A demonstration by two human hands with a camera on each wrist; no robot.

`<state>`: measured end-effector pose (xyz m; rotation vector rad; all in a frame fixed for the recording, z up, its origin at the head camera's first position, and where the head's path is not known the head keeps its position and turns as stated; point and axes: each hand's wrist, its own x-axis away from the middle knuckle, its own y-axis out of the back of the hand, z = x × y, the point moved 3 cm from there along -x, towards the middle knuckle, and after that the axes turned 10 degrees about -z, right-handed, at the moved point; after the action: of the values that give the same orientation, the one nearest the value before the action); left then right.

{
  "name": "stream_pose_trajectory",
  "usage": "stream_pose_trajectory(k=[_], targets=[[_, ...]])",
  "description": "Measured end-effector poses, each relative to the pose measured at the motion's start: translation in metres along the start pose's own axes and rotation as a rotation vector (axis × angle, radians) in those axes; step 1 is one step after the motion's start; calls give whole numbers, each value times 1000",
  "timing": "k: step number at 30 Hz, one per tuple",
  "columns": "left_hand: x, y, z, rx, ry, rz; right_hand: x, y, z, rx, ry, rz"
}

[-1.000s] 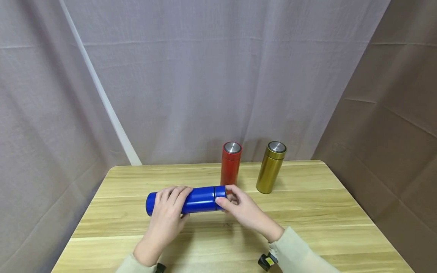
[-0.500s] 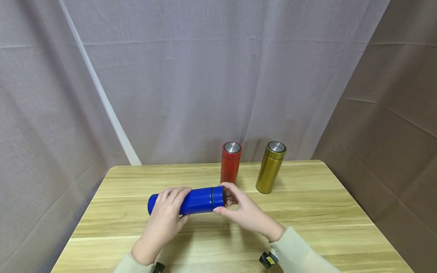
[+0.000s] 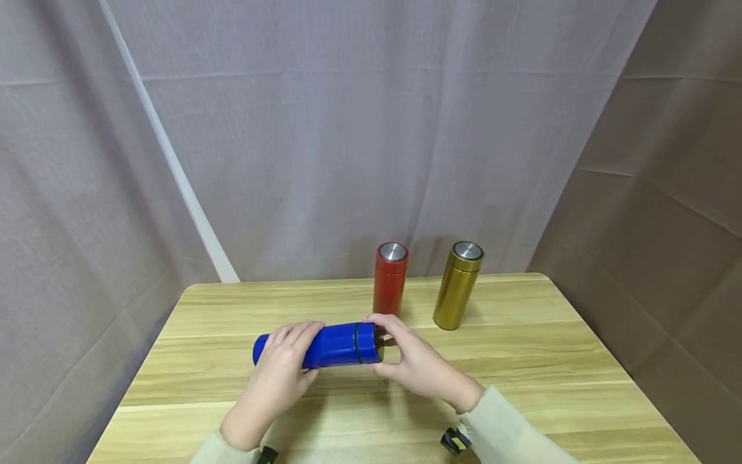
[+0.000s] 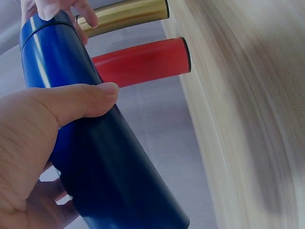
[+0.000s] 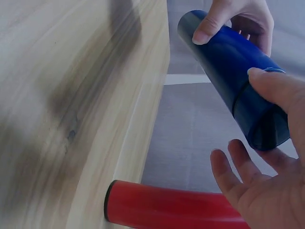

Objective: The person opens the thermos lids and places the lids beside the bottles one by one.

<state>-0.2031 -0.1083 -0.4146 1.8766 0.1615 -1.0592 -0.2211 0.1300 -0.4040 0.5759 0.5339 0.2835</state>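
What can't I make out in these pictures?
Head view: part of the blue bottle, under the left grip.
Head view: base of the red bottle, behind the right grip.
Left wrist: red bottle's top, behind the blue bottle.
Right wrist: red bottle's top, behind the right grip.

Upright red bottle point(image 3: 390, 283), upright gold bottle point(image 3: 456, 295), wooden table point(image 3: 533, 348), grey curtain point(image 3: 324, 148) behind

I see room to pass across the counter's point(image 3: 255, 306) back left, but the red flask point(image 3: 390, 287) and gold flask point(image 3: 456, 293) (slim gap between them) stand beyond the right fingers point(image 3: 390, 322).
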Motion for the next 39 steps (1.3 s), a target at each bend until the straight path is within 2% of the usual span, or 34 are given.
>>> stream_pose_trajectory(k=[3, 9, 15, 18, 23, 31, 39], targets=[[1, -1, 0, 0, 5, 0, 0, -1, 0, -43, -28, -10], [1, -1, -4, -20, -5, -23, 0, 1, 1, -248, -213, -71], [-2, 2, -6, -49, -25, -61, 0, 3, 2, -200, -296, -71], [-2, 2, -8, -48, -42, -75, 0, -1, -9, -152, -329, -73], [-3, 1, -9, -48, -54, -79, 0, -2, -9, -147, -340, -82], [-1, -1, -7, -54, -68, -101, 2, -2, -6, -215, -341, -86], [-2, -2, -4, -44, -50, -92, 0, -3, -10, -218, -274, -61]])
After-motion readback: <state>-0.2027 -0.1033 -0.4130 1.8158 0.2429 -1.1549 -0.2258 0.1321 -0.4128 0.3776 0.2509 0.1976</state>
